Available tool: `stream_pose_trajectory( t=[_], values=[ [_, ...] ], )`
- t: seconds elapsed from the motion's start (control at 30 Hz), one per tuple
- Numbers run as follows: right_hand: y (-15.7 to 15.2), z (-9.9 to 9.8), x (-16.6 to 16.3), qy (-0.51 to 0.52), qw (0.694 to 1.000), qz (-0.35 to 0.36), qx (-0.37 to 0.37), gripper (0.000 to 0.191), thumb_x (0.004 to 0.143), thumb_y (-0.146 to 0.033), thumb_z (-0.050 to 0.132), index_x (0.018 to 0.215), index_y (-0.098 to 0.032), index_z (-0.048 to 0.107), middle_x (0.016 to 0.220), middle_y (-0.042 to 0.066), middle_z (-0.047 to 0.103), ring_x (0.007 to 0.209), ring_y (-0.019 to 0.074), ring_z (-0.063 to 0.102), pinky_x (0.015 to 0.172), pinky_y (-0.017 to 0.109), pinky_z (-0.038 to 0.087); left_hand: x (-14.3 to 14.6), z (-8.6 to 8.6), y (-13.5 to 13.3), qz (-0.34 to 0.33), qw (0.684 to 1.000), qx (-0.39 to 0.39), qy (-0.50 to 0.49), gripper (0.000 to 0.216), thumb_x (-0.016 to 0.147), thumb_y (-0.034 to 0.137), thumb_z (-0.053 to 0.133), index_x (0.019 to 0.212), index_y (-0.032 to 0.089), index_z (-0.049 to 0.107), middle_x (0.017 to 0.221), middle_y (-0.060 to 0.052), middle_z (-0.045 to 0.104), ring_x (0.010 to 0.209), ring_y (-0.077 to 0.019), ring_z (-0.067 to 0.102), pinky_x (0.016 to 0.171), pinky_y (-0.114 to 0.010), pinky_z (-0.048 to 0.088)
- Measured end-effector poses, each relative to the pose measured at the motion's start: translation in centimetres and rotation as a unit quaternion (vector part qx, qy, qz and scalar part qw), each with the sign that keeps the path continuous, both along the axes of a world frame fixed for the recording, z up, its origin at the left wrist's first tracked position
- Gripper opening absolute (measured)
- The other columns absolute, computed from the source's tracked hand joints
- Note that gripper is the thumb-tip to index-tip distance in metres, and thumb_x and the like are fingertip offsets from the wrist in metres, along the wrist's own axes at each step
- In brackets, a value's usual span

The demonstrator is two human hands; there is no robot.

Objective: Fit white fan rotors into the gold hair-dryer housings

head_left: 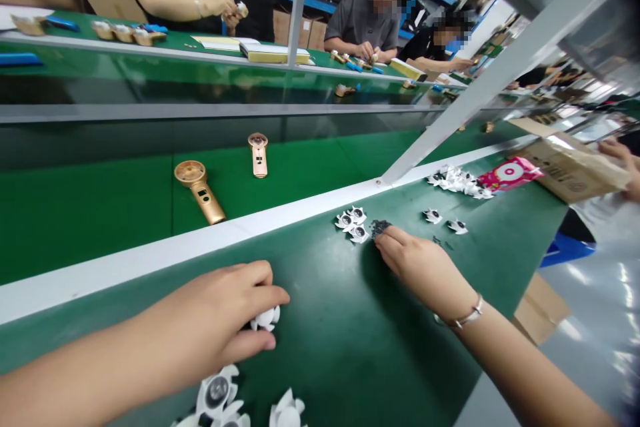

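My left hand (245,313) is closed around a white fan impeller (266,319), its blades showing between thumb and fingers. Farther right, my right hand (405,250) has its fingertips pinched at the edge of a small heap of tiny dark parts (380,227); whatever is between them is hidden. Beside that heap lie a few white impellers with dark round centres (351,221). Below my left hand, more white impellers (217,392) rest near the bottom edge, with another one (287,408) to their right.
On the conveyor belt (115,213) lie a gold handheld fan body (200,192) and a pink one (259,156). Two impellers (445,221), an impeller pile (457,180), a pink box (513,173) and a carton (570,163) sit right. A slanted white post (465,93) rises there. Co-workers sit opposite.
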State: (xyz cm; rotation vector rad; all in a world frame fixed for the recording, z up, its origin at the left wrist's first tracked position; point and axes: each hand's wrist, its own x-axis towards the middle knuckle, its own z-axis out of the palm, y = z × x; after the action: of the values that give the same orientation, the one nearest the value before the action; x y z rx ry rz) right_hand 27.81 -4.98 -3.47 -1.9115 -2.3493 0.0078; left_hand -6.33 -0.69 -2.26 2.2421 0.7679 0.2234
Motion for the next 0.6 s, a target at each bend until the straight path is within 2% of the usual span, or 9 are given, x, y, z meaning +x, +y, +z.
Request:
stream_pose_trajectory(
  t=[0.1, 0.17, 0.2, 0.23, 0.3, 0.37, 0.4, 0.5, 0.6],
  values=[
    [0.7, 0.1, -0.1, 0.012, 1.0, 0.001, 0.017, 0.017, 0.09, -0.015, 0.049, 0.077, -0.017, 0.059, 0.079, 0.007, 0.06, 0.051, 0.0139, 0.046, 0.049, 0.029, 0.033, 0.0, 0.0, 0.4, 0.0, 0.998, -0.065, 0.018, 0.023, 0.09, 0.033, 0.06, 0.109, 0.026, 0.072, 0.099, -0.005, 0.061, 0.072, -0.0162, 0.061, 0.065, -0.026, 0.045],
    [0.9, 0.5, -1.3, 0.033, 0.999, 0.003, 0.035, 0.014, 0.091, -0.015, 0.048, 0.079, -0.018, 0.055, 0.079, 0.006, 0.059, 0.056, 0.0145, 0.049, 0.053, 0.029, 0.037, 0.1, 0.2, 0.8, 0.027, 0.987, -0.154, -0.023, 0.025, 0.088, 0.038, 0.066, 0.11, 0.027, 0.072, 0.102, -0.004, 0.062, 0.077, -0.0162, 0.06, 0.069, -0.026, 0.046],
    [0.9, 0.9, -2.4, 0.054, 0.997, 0.003, 0.046, 0.013, 0.092, -0.016, 0.047, 0.081, -0.019, 0.053, 0.079, 0.005, 0.058, 0.06, 0.0149, 0.052, 0.056, 0.028, 0.04, 0.1, 0.2, 0.9, 0.05, 0.973, -0.218, -0.064, 0.028, 0.085, 0.04, 0.07, 0.111, 0.028, 0.071, 0.102, -0.003, 0.063, 0.08, -0.0162, 0.06, 0.071, -0.026, 0.047],
    [0.7, 1.4, -3.8, 0.092, 0.994, 0.003, 0.055, 0.012, 0.093, -0.016, 0.046, 0.084, -0.02, 0.051, 0.079, 0.004, 0.057, 0.064, 0.015, 0.054, 0.059, 0.027, 0.043, 0.2, 0.3, 1.0, 0.075, 0.947, -0.29, -0.115, 0.031, 0.083, 0.04, 0.074, 0.111, 0.029, 0.07, 0.101, -0.002, 0.064, 0.083, -0.016, 0.06, 0.073, -0.026, 0.048],
    [0.2, 2.6, -7.2, 0.215, 0.975, 0.012, 0.056, 0.011, 0.095, -0.016, 0.045, 0.088, -0.021, 0.05, 0.079, 0.001, 0.056, 0.068, 0.014, 0.055, 0.063, 0.026, 0.046, 0.4, 0.3, 0.8, 0.112, 0.868, -0.429, -0.222, 0.033, 0.078, 0.035, 0.08, 0.109, 0.029, 0.07, 0.098, 0.0, 0.067, 0.087, -0.0148, 0.061, 0.077, -0.025, 0.049],
    [-0.4, 3.8, -10.7, 0.35, 0.935, 0.044, 0.035, 0.011, 0.096, -0.015, 0.046, 0.09, -0.022, 0.051, 0.081, 0.0, 0.056, 0.071, 0.0125, 0.056, 0.065, 0.025, 0.047, 0.6, 0.3, 0.5, 0.119, 0.791, -0.516, -0.305, 0.035, 0.075, 0.026, 0.084, 0.106, 0.028, 0.07, 0.095, 0.001, 0.068, 0.087, -0.0122, 0.063, 0.076, -0.022, 0.049],
    [-0.6, 4.3, -12.1, 0.398, 0.915, 0.064, 0.022, 0.011, 0.095, -0.014, 0.048, 0.09, -0.022, 0.052, 0.082, -0.001, 0.057, 0.072, 0.0118, 0.056, 0.065, 0.025, 0.047, 0.7, 0.4, 0.3, 0.115, 0.767, -0.534, -0.337, 0.034, 0.073, 0.022, 0.086, 0.104, 0.027, 0.07, 0.093, 0.002, 0.069, 0.084, -0.0102, 0.063, 0.073, -0.02, 0.049],
    [-0.9, 4.9, -14.6, 0.447, 0.889, 0.097, 0.01, 0.012, 0.094, -0.012, 0.05, 0.091, -0.022, 0.054, 0.085, -0.002, 0.057, 0.073, 0.0098, 0.056, 0.064, 0.023, 0.047, 1.0, 0.5, -0.1, 0.108, 0.722, -0.549, -0.406, 0.032, 0.073, 0.013, 0.085, 0.097, 0.023, 0.068, 0.084, 0.005, 0.068, 0.076, -0.0054, 0.064, 0.067, -0.014, 0.046],
    [-0.6, 4.8, -15.0, 0.432, 0.894, 0.106, 0.045, 0.013, 0.092, -0.009, 0.052, 0.09, -0.021, 0.056, 0.083, -0.002, 0.057, 0.073, 0.0089, 0.056, 0.064, 0.022, 0.047, 1.1, 0.7, -0.2, 0.107, 0.697, -0.561, -0.434, 0.03, 0.074, 0.008, 0.084, 0.092, 0.02, 0.064, 0.079, 0.005, 0.07, 0.072, -0.0039, 0.064, 0.064, -0.012, 0.046]
  ],
)
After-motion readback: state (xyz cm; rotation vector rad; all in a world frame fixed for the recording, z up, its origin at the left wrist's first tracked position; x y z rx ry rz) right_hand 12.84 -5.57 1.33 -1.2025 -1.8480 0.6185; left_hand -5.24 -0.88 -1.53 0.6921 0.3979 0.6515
